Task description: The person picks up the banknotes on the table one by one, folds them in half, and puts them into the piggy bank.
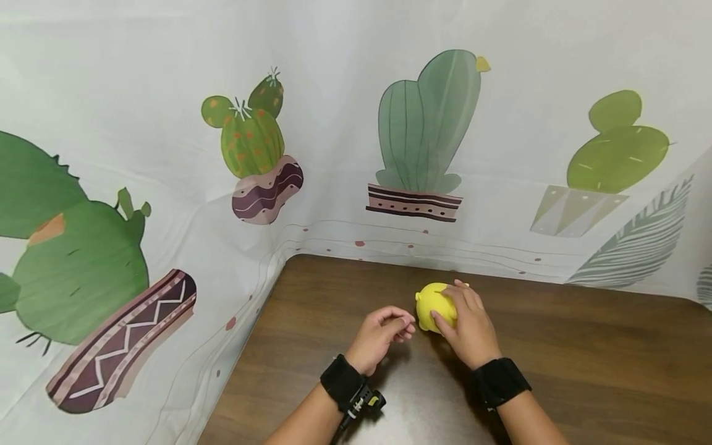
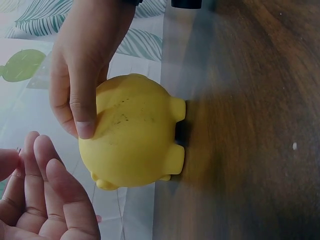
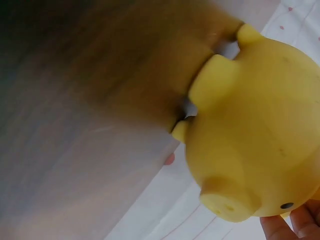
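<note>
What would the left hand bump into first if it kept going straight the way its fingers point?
Most likely the yellow pig toy. The left hand, loosely curled and holding nothing, points toward it across a small gap, while the right hand grips the toy on the wooden table. Depth is hard to judge, so this is a guess.

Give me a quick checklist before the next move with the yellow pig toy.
1. Right hand grips the yellow pig toy: ok, thumb and fingers wrap it.
2. Toy's feet on the wooden table: ok, the left wrist view shows them touching.
3. Left hand free: ok, it holds nothing, fingers loosely curled beside the toy.
4. Toy's snout visible: ok in the right wrist view.
5. Table near the toy free of other items: ok.
6. Toy's underside condition: cannot tell.
</note>
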The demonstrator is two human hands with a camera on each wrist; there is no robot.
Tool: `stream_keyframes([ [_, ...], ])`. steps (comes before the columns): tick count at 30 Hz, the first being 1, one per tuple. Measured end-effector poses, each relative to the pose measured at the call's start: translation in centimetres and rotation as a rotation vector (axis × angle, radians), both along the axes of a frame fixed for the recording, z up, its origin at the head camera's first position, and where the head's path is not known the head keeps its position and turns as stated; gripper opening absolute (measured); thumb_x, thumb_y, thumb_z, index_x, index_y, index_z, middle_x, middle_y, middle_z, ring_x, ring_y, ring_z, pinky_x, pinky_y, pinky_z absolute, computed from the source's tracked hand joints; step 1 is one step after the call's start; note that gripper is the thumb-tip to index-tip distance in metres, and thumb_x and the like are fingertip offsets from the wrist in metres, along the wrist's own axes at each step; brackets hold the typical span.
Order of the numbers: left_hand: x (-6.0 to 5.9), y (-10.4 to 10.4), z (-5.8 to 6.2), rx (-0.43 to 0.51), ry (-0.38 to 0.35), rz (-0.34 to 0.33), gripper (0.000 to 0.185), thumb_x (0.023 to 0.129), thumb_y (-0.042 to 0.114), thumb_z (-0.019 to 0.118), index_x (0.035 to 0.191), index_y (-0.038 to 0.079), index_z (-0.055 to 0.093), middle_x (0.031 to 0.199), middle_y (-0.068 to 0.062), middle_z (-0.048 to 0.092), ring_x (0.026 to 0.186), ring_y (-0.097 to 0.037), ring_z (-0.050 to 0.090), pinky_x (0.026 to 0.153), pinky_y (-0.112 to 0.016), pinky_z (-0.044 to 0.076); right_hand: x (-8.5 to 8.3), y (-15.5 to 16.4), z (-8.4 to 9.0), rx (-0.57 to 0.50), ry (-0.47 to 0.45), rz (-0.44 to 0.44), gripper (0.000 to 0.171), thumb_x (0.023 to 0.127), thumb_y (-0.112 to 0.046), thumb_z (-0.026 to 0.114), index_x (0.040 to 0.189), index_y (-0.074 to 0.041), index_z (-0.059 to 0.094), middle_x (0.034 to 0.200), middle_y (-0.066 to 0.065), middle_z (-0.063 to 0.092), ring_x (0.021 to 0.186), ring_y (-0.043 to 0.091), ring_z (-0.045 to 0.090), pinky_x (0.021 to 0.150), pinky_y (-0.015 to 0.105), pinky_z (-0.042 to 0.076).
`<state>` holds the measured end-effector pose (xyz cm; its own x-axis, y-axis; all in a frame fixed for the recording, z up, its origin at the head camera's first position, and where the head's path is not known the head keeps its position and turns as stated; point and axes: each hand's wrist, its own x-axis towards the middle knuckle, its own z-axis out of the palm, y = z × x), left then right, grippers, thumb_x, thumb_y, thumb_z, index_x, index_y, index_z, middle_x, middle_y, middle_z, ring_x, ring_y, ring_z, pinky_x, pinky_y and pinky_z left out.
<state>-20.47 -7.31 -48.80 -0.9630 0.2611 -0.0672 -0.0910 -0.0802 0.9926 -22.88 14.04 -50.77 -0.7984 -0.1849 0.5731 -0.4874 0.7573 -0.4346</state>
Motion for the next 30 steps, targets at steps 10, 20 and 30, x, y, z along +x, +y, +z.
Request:
stream_keyframes([
  [10,-0.11,0.46,-0.17,-0.003,-0.011,-0.008,0.024,0.100,0.015,0.060,0.109,-0.007,0.067,0.085,0.002,0.070,0.078,-0.012,0.067,0.077,-0.030,0.054,0.12,0.36,0.16,-0.029,-0.051,0.002,0.046,0.084,-0.016,0.083,0.122,-0.002,0.061,0.129,0.017,0.060,0.138,0.038,0.046,0.109,0.060,0.042],
  [20,-0.03,0.17,-0.01,-0.016,-0.008,-0.005,0.024,0.100,0.015,0.061,0.109,-0.007,0.067,0.088,-0.002,0.071,0.079,-0.014,0.068,0.078,-0.031,0.055,0.21,0.36,0.13,-0.056,-0.072,0.011,0.046,0.084,-0.013,0.082,0.124,-0.002,0.062,0.132,0.017,0.060,0.139,0.038,0.045,0.110,0.061,0.041],
  [30,0.22,0.20,0.20,-0.003,-0.006,-0.008,0.025,0.100,0.014,0.059,0.112,-0.008,0.065,0.087,0.001,0.070,0.080,-0.013,0.068,0.078,-0.032,0.054,0.30,0.46,0.29,-0.083,-0.114,0.033,0.045,0.086,-0.009,0.079,0.128,-0.003,0.064,0.134,0.016,0.058,0.142,0.038,0.042,0.113,0.061,0.037],
])
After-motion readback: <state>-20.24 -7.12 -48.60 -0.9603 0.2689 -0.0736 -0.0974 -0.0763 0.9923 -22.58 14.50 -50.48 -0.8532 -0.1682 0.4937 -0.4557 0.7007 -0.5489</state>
